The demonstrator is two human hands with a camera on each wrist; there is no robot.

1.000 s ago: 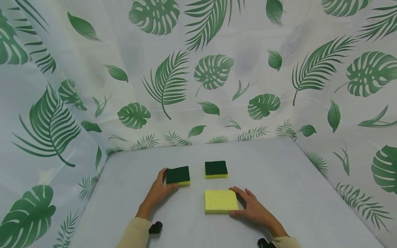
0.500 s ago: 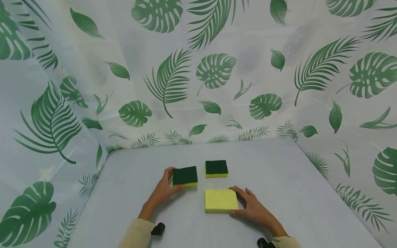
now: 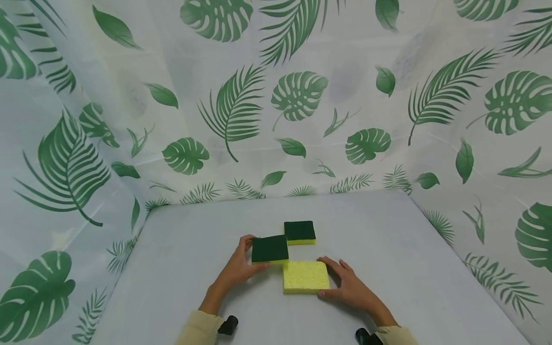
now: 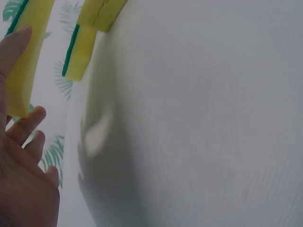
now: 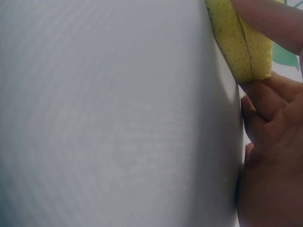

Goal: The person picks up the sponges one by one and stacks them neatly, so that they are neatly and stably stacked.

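My left hand [image 3: 236, 269] pinches a sponge with a dark green scouring side up [image 3: 270, 248] by its left end. In the left wrist view this held sponge [image 4: 29, 66] is raised off the table, thumb on its near edge. My right hand [image 3: 351, 288] grips the right end of a sponge lying yellow side up [image 3: 304, 278], thumb at the near edge and fingers at the far edge. In the head view the raised sponge overlaps that one's upper left corner. Behind them rests a third sponge, green side up [image 3: 299, 230].
All this is on a table under a pale cloth [image 3: 379, 230]. Leaf-printed sheets [image 3: 241, 167] hang along its back and sides. Black wrist mounts [image 3: 228, 326] sit by the light sleeves.
My left hand has carried its green-topped sponge to the right, towards the yellow-topped one. The right hand and its sponge have stayed in place.
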